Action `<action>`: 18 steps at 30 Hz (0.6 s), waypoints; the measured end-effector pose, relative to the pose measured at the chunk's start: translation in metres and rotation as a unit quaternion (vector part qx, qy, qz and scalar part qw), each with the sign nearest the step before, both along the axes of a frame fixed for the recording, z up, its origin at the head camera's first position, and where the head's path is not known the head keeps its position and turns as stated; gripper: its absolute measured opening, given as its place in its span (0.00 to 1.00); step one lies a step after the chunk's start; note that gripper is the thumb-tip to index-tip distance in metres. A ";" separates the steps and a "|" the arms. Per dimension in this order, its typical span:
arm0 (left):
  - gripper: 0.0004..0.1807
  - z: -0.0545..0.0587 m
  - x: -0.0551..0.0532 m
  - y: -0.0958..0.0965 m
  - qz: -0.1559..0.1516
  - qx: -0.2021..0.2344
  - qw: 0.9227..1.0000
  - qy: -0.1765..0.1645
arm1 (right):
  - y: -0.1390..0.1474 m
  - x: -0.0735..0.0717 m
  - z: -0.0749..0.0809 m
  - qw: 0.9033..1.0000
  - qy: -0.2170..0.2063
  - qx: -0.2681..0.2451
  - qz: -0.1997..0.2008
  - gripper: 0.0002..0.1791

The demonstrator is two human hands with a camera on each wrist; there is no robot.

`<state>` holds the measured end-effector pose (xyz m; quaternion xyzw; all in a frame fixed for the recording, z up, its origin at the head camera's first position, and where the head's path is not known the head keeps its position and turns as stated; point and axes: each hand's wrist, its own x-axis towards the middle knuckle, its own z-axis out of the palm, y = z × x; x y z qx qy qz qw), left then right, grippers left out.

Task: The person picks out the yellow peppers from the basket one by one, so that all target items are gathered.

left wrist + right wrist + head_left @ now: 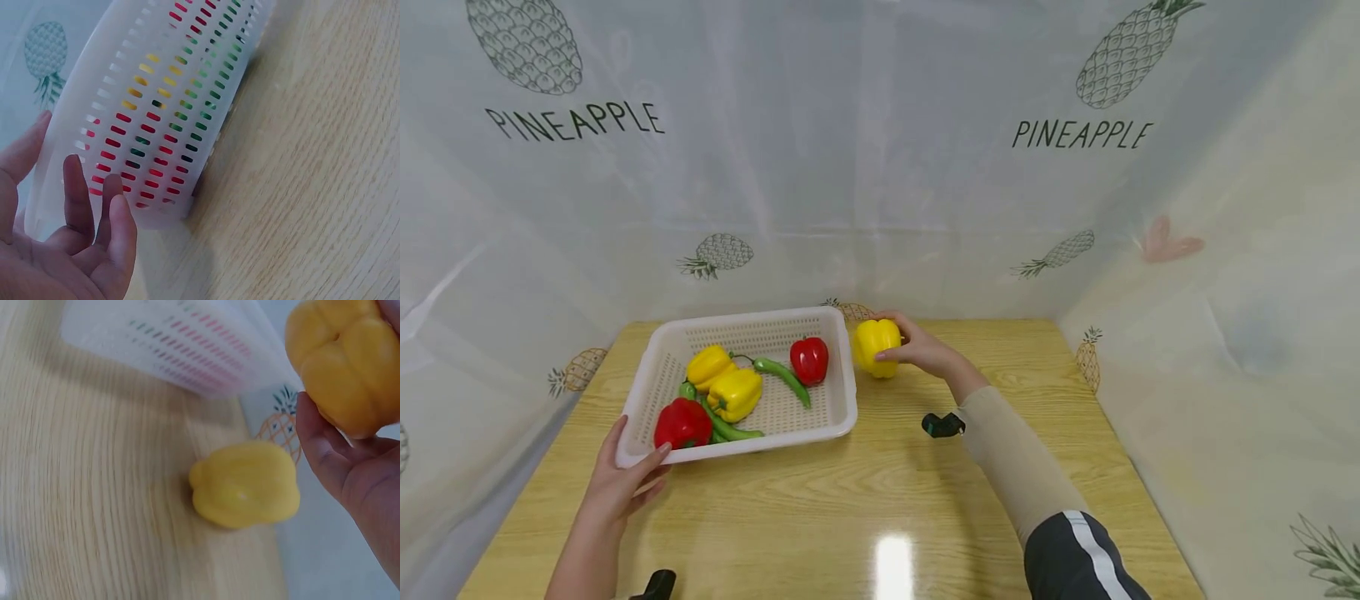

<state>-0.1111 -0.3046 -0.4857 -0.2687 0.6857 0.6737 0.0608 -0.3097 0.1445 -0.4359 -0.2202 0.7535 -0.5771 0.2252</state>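
As we look down from the head view, the right hand (921, 346) has thumb and fingers round a yellow bell pepper (877, 348), spread about as wide as the pepper itself, just right of a white basket (847, 392). Over at the near left corner, the left hand (612, 483) holds that basket, thumb at the rim! Inside sit two yellow peppers (736, 394), two red peppers (682, 423) and green chillies (785, 380) (one of them just beside the right-hand red). The far edge of the table (760, 517) runs close behind the basket; wood spreads broadly in front and to the right.

Across to the left wrist: one digit reaches the rim, the others bend beside the slotted wall, and how firmly they press, I cannot tell. Wood stretches away beyond the basket's foot.

And the right wrist, where the yellow bell pepper sits in the hand, partly out of view. Lower down lies a loose yellow pepper (245, 484), untouched, near the table's edge, wood showing between it and the basket.
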 end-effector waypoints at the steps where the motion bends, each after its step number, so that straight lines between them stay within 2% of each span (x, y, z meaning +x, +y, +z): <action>1: 0.58 0.000 0.000 0.000 0.001 0.001 1.000 0.001 | 0.002 0.000 -0.001 1.000 -0.003 -0.001 -0.004 0.40; 8: 0.57 0.003 0.000 0.001 0.002 0.016 1.000 0.003 | 0.017 -0.001 -0.008 0.999 -0.018 0.008 -0.030 0.39; 15: 0.57 0.007 -0.001 0.003 0.017 0.047 0.999 -0.005 | 0.033 0.000 -0.016 0.997 -0.023 0.013 -0.068 0.38; 18: 0.58 0.010 0.000 0.003 0.013 0.059 0.998 -0.007 | 0.037 0.001 -0.020 0.996 -0.025 0.012 -0.081 0.38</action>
